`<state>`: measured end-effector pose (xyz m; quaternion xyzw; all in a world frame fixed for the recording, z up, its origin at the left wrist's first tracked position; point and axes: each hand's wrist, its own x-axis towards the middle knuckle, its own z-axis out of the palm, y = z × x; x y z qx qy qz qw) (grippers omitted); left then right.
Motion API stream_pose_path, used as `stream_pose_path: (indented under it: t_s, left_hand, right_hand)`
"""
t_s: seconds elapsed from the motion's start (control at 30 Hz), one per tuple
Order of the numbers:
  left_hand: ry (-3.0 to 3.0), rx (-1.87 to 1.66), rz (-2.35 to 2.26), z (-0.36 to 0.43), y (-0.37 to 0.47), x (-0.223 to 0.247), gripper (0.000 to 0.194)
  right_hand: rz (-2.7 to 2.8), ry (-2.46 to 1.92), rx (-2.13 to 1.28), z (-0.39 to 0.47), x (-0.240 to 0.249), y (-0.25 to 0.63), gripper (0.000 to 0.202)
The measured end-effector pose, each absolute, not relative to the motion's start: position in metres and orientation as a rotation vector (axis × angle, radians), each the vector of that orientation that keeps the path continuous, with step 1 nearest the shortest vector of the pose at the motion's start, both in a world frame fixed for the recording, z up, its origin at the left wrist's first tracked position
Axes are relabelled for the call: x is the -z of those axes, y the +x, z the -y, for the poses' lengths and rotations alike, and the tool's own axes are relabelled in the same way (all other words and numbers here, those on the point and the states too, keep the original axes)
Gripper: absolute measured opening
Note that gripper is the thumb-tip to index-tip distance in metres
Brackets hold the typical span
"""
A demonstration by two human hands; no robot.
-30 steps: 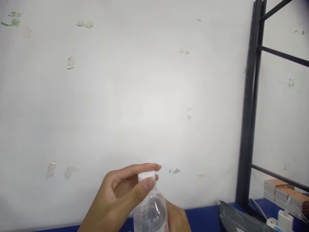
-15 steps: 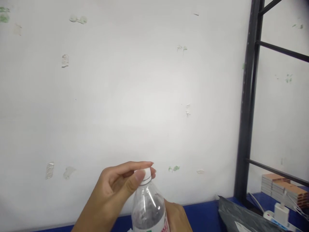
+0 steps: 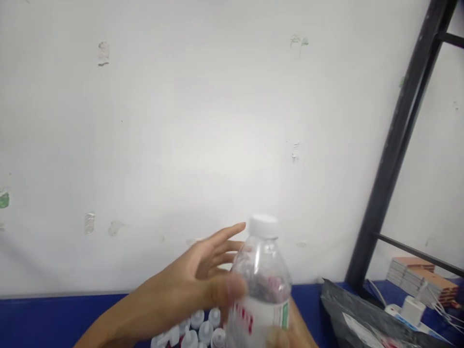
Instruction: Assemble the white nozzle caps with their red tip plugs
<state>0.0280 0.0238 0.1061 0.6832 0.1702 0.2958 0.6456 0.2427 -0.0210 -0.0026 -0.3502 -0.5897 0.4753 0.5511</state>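
Observation:
A clear plastic bottle [image 3: 261, 275] with a white screw cap and a red-lettered label stands upright in front of me. My right hand [image 3: 295, 326] holds it low down from the right, mostly hidden behind it, with blurred fingertips at the label. To the left of the bottle is my left hand [image 3: 195, 275], fingers stretched out and apart. Its thumb overlaps the bottle's left side, blurred; whether it touches cannot be made out. Below that hand, several small translucent-capped bottles [image 3: 205, 332] crowd together on the blue tabletop [image 3: 54, 319].
A white wall [image 3: 203, 121] with scraps of old tape rises behind the table. At the right are a black metal frame [image 3: 387, 179], a dark plastic bag [image 3: 357, 321], a power strip with a white charger [image 3: 412, 309] and stacked boxes [image 3: 422, 275].
My left hand has come off the cap and down beside the bottle, its fingers spreading. The bottle has moved right and up in view, its label turned. Small capped bottles have come into view.

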Motion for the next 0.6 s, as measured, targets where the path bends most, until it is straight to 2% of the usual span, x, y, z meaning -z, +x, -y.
stream_pose_path:
  t_s: [0.07,0.1,0.27,0.33,0.47,0.6]
  left_hand:
    - [1.664,-0.575,-0.403,-0.022,0.032,-0.109,0.108]
    - [1.696,-0.567,-0.393,-0.021,0.036,-0.110,0.104]
    - [1.859,-0.573,-0.526,-0.025,0.054,-0.104,0.045]
    - [2.055,-0.574,-0.718,-0.036,0.052,-0.096,0.035]
    - [2.593,-0.433,-1.226,-0.064,0.034,-0.080,0.036]
    - [2.645,-0.096,-1.532,-0.093,0.011,-0.068,0.057]
  right_hand:
    - [1.377,-0.793,-1.037,0.021,-0.029,0.237,0.080]
    - [1.403,-0.821,-0.978,0.021,-0.041,0.235,0.081]
    - [1.556,-1.078,-0.632,0.016,-0.061,0.236,0.071]
    - [1.542,-1.168,-0.561,0.014,-0.063,0.243,0.072]
    - [1.330,-1.287,-0.381,0.016,-0.075,0.262,0.070]
    - [1.254,-1.280,-0.326,0.025,-0.089,0.278,0.061]
